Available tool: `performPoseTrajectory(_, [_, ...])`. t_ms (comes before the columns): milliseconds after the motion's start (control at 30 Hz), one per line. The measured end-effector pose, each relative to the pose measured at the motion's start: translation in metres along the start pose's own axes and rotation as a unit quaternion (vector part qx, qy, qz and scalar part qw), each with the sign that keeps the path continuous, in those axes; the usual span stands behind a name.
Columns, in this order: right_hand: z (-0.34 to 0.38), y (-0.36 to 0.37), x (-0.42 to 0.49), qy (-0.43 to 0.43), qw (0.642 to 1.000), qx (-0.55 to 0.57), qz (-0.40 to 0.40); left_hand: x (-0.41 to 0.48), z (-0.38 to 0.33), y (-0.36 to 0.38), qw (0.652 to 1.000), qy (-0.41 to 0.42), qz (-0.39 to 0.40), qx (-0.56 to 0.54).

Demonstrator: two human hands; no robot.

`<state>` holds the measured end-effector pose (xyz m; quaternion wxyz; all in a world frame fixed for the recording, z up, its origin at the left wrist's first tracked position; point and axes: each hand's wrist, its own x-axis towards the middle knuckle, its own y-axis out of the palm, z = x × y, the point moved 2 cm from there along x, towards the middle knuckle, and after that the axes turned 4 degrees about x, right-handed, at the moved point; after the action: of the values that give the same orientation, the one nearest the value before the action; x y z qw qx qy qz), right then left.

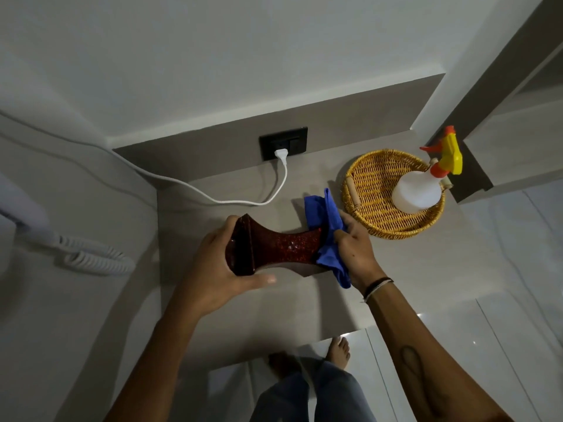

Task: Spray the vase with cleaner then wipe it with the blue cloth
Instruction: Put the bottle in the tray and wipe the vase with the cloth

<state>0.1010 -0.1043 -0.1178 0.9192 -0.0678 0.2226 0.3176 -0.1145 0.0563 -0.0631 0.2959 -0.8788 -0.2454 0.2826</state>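
Dark red vase [283, 245] lies sideways, left hand [213, 269] gripping its flared end (right hand [355, 249] clutches blue cloth [327, 233] around the other).

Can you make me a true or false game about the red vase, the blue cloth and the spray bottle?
1. The left hand holds the vase by its wide end. True.
2. The vase stands upright on the counter. False: it is held sideways above the counter.
3. The right hand presses the blue cloth on the vase. True.
4. The spray bottle is in a hand. False: it stands in the wicker basket.
5. The white plug is in the wall socket. True.
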Motion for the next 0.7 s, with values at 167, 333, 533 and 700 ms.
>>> performPoseTrajectory(167, [-0.003,0.023,-0.033,-0.183,0.945,-0.269,0.026,-0.004,-0.009,0.001,0.988,0.039,-0.111,0.104])
performPoseTrajectory(333, [-0.005,0.074,-0.085,-0.282,0.902,-0.244,0.219,-0.003,-0.020,0.012,0.988,0.044,-0.146,0.031])
performPoseTrajectory(533, [-0.031,0.024,-0.054,-0.271,0.862,-0.391,0.177,-0.002,-0.035,0.006,0.983,0.031,-0.160,0.084])
performPoseTrajectory(700, [-0.019,0.020,-0.052,-0.204,0.915,-0.313,0.151,0.006,-0.046,0.003,0.982,0.035,-0.153,0.105])
